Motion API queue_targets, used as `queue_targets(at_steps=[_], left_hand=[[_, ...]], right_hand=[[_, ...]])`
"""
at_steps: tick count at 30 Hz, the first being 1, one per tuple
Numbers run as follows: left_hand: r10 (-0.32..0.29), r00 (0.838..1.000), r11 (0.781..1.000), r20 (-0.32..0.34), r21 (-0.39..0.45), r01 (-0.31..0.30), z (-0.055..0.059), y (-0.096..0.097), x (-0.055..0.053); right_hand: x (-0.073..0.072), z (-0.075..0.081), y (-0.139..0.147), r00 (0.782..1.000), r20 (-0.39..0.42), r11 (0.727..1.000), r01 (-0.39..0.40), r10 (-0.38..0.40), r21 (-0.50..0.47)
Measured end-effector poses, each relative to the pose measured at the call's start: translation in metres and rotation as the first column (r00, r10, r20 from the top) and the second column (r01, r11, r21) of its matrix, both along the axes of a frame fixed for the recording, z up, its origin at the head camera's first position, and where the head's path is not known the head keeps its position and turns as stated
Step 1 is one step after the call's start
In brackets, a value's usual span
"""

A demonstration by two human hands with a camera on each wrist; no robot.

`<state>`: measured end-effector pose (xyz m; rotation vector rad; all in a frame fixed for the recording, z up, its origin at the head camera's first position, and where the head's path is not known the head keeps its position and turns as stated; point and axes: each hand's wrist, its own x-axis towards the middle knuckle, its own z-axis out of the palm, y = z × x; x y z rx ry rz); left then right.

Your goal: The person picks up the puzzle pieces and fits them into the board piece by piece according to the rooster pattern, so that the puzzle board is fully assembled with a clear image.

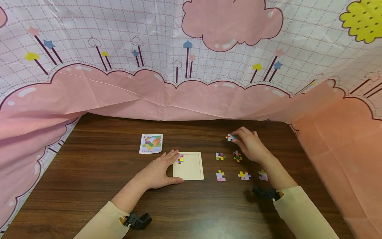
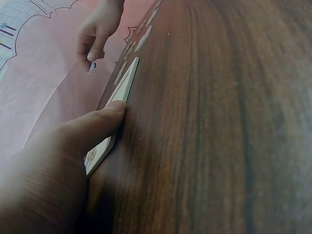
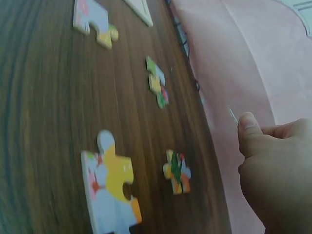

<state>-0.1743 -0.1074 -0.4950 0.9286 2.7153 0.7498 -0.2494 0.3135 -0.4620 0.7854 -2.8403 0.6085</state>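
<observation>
My left hand [image 1: 159, 170] rests on the left side of a pale puzzle tray [image 1: 191, 171], fingers spread at its far left corner and thumb along the near rim. In the left wrist view the straight thumb [image 2: 97, 126] lies on the tray's edge. One colourful piece [image 1: 180, 158] sits in the tray's far left corner, partly behind the fingers. Right of the tray, my right hand [image 1: 249, 144] pinches a light-blue puzzle piece [image 1: 229, 137] between thumb and fingers, above the table; only its thin edge shows in the right wrist view.
Loose puzzle pieces lie in two rows right of the tray, among them a yellow and white piece [image 3: 109, 185] and a green and orange one [image 3: 177, 173]. A rooster picture card [image 1: 151, 143] lies behind the left hand. A pink patterned curtain [image 1: 167, 99] borders the wooden table.
</observation>
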Motion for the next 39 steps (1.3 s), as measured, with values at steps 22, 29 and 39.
queue_targets(at_steps=[22, 29, 39], left_hand=[[0.005, 1.000, 1.000, -0.004, -0.015, -0.005, -0.003, -0.001, -0.002], [0.015, 1.000, 1.000, 0.005, -0.010, -0.015, -0.003, 0.000, -0.002], [0.014, 1.000, 1.000, 0.000, -0.021, -0.014, -0.004, 0.000, -0.004]], right_hand=[[0.023, 0.022, -0.057, 0.986, -0.052, 0.985, -0.161, 0.158, -0.055], [0.027, 0.021, -0.078, 0.981, -0.053, 0.979, -0.192, 0.188, -0.065], [0.034, 0.008, -0.106, 0.978, -0.027, 0.975, -0.208, 0.207, -0.071]])
